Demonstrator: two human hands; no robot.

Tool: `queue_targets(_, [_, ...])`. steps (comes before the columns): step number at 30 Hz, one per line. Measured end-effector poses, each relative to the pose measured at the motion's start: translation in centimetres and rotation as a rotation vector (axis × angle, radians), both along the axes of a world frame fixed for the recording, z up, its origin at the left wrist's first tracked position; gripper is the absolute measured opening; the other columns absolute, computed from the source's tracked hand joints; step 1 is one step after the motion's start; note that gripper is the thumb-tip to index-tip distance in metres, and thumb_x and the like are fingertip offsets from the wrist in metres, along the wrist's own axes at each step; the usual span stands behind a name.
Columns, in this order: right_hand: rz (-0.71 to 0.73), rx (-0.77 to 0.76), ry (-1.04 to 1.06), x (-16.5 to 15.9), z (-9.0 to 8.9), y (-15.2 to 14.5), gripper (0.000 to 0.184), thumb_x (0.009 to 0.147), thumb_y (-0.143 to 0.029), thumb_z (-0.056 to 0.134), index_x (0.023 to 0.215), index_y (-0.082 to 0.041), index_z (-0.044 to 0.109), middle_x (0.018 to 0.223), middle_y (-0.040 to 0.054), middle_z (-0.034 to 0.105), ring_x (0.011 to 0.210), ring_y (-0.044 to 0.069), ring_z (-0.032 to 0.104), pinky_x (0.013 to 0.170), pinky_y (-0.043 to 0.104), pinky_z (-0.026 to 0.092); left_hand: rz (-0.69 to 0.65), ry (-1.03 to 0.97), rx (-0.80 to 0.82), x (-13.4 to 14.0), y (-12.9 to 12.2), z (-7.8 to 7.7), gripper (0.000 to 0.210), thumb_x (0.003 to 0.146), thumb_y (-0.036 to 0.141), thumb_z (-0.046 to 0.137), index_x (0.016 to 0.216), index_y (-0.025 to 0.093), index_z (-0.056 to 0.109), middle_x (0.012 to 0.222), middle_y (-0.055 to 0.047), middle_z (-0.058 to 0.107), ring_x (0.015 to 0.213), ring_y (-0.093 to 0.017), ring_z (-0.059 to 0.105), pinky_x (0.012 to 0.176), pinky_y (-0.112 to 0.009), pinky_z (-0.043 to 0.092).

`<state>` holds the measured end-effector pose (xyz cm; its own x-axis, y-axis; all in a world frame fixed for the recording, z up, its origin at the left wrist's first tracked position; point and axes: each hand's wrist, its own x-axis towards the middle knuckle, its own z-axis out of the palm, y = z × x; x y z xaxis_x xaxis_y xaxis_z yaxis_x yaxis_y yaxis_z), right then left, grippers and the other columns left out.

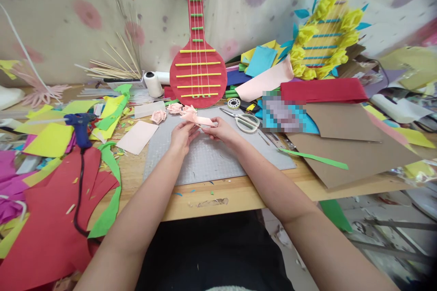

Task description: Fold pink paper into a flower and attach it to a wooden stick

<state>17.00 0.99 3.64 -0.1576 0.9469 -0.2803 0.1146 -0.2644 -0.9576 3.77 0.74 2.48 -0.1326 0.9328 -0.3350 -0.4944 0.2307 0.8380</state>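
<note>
A pale pink paper strip (202,121) is stretched between my two hands above the grey cutting mat (208,163). My left hand (182,137) pinches its left end, and my right hand (220,131) grips the right end with fingers closed. Just behind the left fingers are pink paper roses (158,117); whether the nearest one joins the strip, I cannot tell. Beyond the hands a red paper lute-shaped instrument (198,75) leans upright, with yellow bars and white strings. White-handled scissors (247,122) lie to the right of my right hand.
On the left, a blue glue gun (82,129) with its cord rests among red, yellow and green paper. Thin sticks (114,70) and a white thread spool (153,84) stand behind. To the right are brown cardboard (344,159) and a yellow flowered instrument (321,41).
</note>
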Motion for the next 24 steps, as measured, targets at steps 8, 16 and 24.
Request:
queue_targets(8, [0.011, -0.039, 0.042, -0.09, 0.02, -0.19, 0.031, 0.075, -0.017, 0.066, 0.090, -0.018, 0.039, 0.059, -0.0039, 0.057, 0.039, 0.003, 0.043, 0.033, 0.014, 0.025, 0.039, 0.020, -0.029, 0.44, -0.36, 0.09, 0.010, 0.071, 0.009, 0.061, 0.077, 0.014, 0.054, 0.069, -0.003, 0.066, 0.065, -0.011, 0.064, 0.072, -0.029, 0.052])
queue_targets(16, [0.010, -0.075, 0.059, -0.17, -0.15, -0.04, 0.036, 0.074, -0.021, 0.068, 0.092, -0.019, 0.038, 0.058, -0.0045, 0.057, 0.038, 0.003, 0.043, 0.033, 0.013, 0.025, 0.026, -0.027, -0.051, 0.42, -0.20, 0.20, 0.009, 0.073, 0.005, 0.058, 0.074, 0.013, 0.054, 0.066, -0.002, 0.066, 0.063, -0.012, 0.064, 0.078, -0.032, 0.052])
queue_targets(24, [0.034, -0.021, 0.024, -0.42, -0.21, -0.06, 0.030, 0.078, -0.019, 0.063, 0.094, -0.017, 0.037, 0.059, -0.0053, 0.056, 0.039, 0.003, 0.044, 0.033, 0.014, 0.024, 0.043, -0.003, -0.049, 0.49, 0.19, -0.20, 0.008, 0.075, 0.004, 0.055, 0.077, 0.012, 0.054, 0.063, -0.002, 0.065, 0.058, -0.009, 0.063, 0.074, -0.028, 0.052])
